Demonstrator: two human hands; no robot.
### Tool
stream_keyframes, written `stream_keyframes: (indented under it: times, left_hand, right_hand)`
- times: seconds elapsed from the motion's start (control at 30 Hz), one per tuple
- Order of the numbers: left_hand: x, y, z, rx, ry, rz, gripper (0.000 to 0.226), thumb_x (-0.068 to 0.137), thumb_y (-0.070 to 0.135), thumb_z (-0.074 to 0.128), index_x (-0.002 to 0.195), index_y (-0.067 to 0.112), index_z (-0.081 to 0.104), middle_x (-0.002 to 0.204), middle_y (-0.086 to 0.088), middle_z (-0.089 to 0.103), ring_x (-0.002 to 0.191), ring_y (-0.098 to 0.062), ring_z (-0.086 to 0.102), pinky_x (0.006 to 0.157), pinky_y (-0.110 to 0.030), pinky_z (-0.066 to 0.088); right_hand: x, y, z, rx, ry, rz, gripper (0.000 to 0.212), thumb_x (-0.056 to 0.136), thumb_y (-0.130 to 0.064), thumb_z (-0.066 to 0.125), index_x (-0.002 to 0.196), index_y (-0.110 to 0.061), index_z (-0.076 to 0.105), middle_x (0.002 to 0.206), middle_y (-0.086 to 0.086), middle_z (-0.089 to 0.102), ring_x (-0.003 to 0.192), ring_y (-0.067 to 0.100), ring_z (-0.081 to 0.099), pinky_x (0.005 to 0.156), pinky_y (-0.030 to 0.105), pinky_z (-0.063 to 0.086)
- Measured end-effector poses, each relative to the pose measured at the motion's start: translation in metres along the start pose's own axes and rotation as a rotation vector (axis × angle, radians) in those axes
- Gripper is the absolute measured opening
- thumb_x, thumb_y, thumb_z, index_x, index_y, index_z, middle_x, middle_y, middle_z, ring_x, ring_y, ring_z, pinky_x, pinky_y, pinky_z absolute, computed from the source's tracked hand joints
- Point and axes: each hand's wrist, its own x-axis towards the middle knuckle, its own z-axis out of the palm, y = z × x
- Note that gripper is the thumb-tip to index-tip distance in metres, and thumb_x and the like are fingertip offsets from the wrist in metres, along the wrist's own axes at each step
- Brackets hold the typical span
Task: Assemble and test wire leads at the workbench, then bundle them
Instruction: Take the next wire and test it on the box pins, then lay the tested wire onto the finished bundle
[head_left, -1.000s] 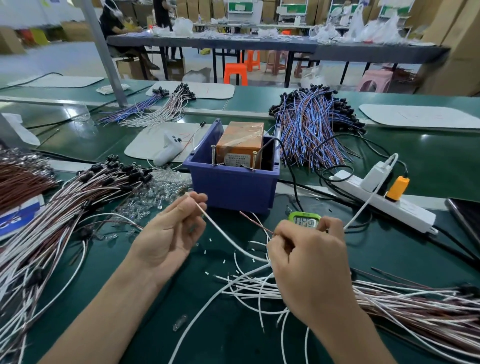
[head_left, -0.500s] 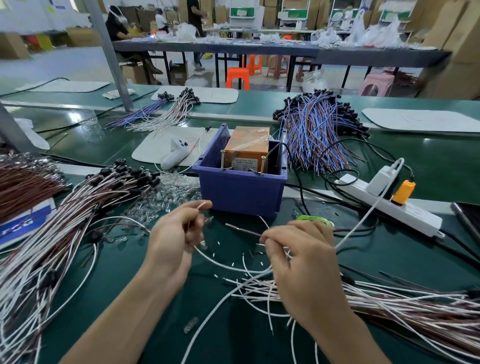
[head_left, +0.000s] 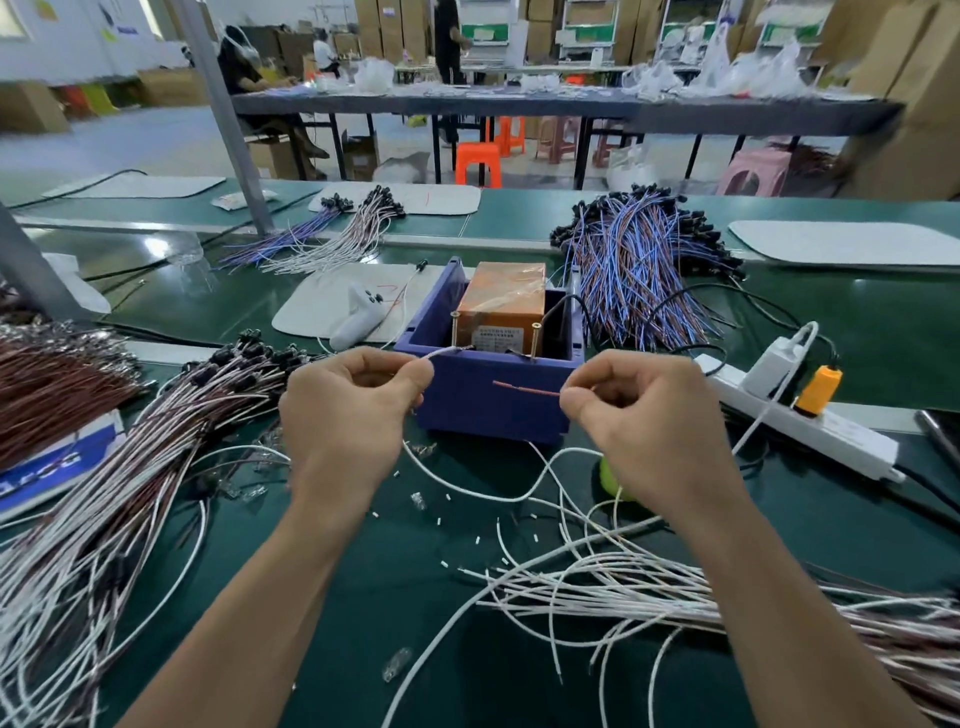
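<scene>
Test step in hand. Left hand pinches white wire, tip by left post of box. Right hand pinches brown wire, short of right post. Capped leads piled left; bare leads near right probably remain; no bundle seen.

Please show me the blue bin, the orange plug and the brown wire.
blue bin (head_left: 488, 418), head view, front wall.
orange plug (head_left: 818, 388), head view, its body.
brown wire (head_left: 524, 388), head view, its free stretch.
</scene>
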Motion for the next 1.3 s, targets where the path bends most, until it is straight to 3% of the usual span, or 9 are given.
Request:
stream_keyframes:
  times: [0.13, 0.33, 0.53, 0.7, 0.8, 1.07, 1.3]
  left_hand:
    - [0.001, 0.006, 0.009, 0.126, 0.092, 0.072, 0.017, 0.074, 0.045, 0.084, 0.063, 0.038, 0.073, 0.055, 0.020, 0.068, 0.045, 0.000, 0.059, 0.055, -0.025, 0.045]
    - [-0.002, -0.001, 0.013, 0.163, 0.148, 0.199, 0.020, 0.078, 0.041, 0.082, 0.064, 0.045, 0.069, 0.058, 0.025, 0.065, 0.043, -0.001, 0.055, 0.051, -0.021, 0.042]
    - [0.000, -0.008, 0.015, 0.192, 0.187, 0.221, 0.021, 0.077, 0.040, 0.077, 0.062, 0.047, 0.064, 0.063, 0.026, 0.066, 0.048, -0.005, 0.058, 0.056, -0.026, 0.048]
    - [0.000, -0.010, 0.018, 0.193, 0.184, 0.233, 0.024, 0.078, 0.039, 0.078, 0.062, 0.049, 0.062, 0.066, 0.028, 0.065, 0.052, -0.001, 0.059, 0.053, -0.011, 0.039]
    - [0.000, -0.012, 0.020, 0.204, 0.183, 0.238, 0.024, 0.077, 0.039, 0.077, 0.061, 0.048, 0.061, 0.053, 0.021, 0.062, 0.052, 0.001, 0.059, 0.053, -0.006, 0.036]
    - [0.004, -0.010, 0.026, 0.197, 0.177, 0.232, 0.021, 0.080, 0.039, 0.074, 0.063, 0.043, 0.063, 0.062, 0.027, 0.065, 0.045, -0.004, 0.057, 0.057, -0.026, 0.047]
    - [0.003, -0.009, 0.026, 0.206, 0.198, 0.245, 0.026, 0.080, 0.038, 0.074, 0.060, 0.046, 0.059, 0.066, 0.033, 0.064, 0.048, -0.001, 0.058, 0.058, -0.023, 0.045]
  right_hand:
    - [0.021, -0.001, -0.007, -0.057, -0.084, -0.014, 0.013, 0.080, -0.021, 0.078, 0.069, -0.029, 0.077, 0.054, -0.009, 0.066, 0.043, 0.001, 0.050, 0.047, 0.009, 0.035]
    - [0.039, 0.007, -0.025, -0.040, -0.183, -0.013, 0.008, 0.081, -0.030, 0.078, 0.075, -0.037, 0.079, 0.056, -0.009, 0.069, 0.043, 0.000, 0.050, 0.046, 0.011, 0.038]
    - [0.041, 0.016, -0.024, -0.072, -0.154, 0.004, 0.011, 0.081, -0.025, 0.079, 0.071, -0.029, 0.079, 0.057, -0.013, 0.069, 0.045, 0.000, 0.053, 0.047, 0.009, 0.038]
    - [0.040, 0.015, -0.023, -0.066, -0.113, 0.002, 0.013, 0.081, -0.022, 0.079, 0.069, -0.027, 0.078, 0.055, -0.010, 0.068, 0.044, 0.001, 0.051, 0.046, 0.011, 0.038]
    - [0.038, 0.013, -0.019, -0.055, -0.081, -0.005, 0.013, 0.081, -0.022, 0.080, 0.068, -0.026, 0.078, 0.051, -0.011, 0.064, 0.042, 0.002, 0.048, 0.045, 0.010, 0.035]
    - [0.036, 0.010, -0.010, -0.051, -0.010, -0.019, 0.015, 0.081, -0.022, 0.081, 0.067, -0.025, 0.077, 0.047, -0.013, 0.060, 0.041, 0.002, 0.048, 0.045, 0.009, 0.035]
    - [0.035, 0.013, -0.007, -0.071, 0.044, -0.044, 0.018, 0.081, -0.021, 0.080, 0.064, -0.025, 0.075, 0.046, -0.015, 0.058, 0.041, 0.004, 0.049, 0.045, 0.009, 0.034]
